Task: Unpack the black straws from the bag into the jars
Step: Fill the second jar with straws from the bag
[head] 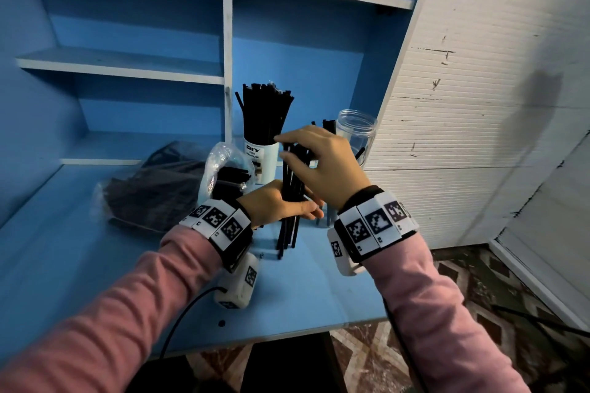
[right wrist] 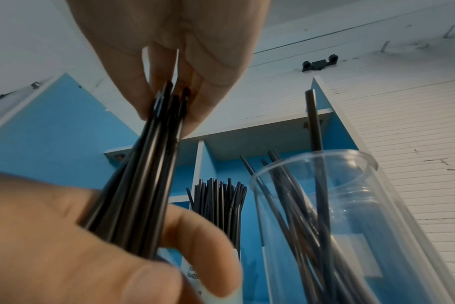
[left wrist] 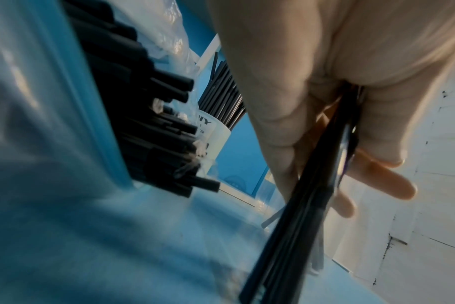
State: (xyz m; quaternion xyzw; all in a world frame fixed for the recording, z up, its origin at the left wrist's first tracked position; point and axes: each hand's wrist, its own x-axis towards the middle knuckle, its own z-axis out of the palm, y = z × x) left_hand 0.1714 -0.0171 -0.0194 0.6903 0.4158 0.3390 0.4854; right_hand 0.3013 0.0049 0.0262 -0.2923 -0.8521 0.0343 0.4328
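A bundle of black straws stands upright with its lower ends on the blue desk. My left hand grips the bundle round its middle. My right hand pinches the upper ends from above. Behind them a white jar is packed with straws. A clear jar at the right holds a few. A clear bag of straws lies open just left of my left hand. The right wrist view shows the right hand's fingers round the bundle's tips, beside the clear jar.
A dark, crumpled plastic bag lies on the desk at the left. Blue shelves rise behind the jars, and a white panelled wall closes the right side. The desk's front edge runs below my wrists.
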